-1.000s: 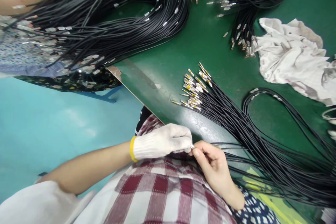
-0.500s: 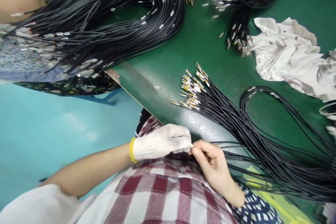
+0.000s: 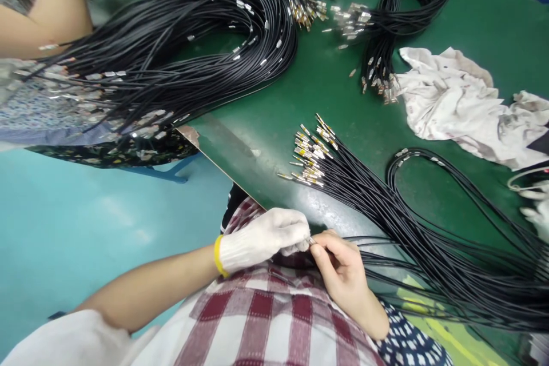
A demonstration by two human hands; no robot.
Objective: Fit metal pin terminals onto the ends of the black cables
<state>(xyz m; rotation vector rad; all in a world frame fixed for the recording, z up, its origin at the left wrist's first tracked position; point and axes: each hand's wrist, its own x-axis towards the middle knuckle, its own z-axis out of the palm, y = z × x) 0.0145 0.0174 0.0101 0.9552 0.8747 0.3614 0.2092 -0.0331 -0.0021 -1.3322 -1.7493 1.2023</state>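
In the head view, the left hand (image 3: 269,239), in knitted glove, and the bare right hand (image 3: 343,271) pinch narrowly a small metal terminal (image 3: 311,241), partly hidden by fingers. Flexible black cables (image 3: 386,206) and crumpled white cloth (image 3: 454,103) lie on smooth green table (image 3: 334,86).

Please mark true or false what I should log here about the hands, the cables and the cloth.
1. The left hand wears a white knitted glove with a yellow cuff. True.
2. The right hand is gloved too. False: it is bare.
3. The fingers of both hands meet at a small silvery metal terminal. True.
4. The crumpled white cloth covers the long black cables with yellow-marked metal ends. False: it lies beside them on the green tabletop.
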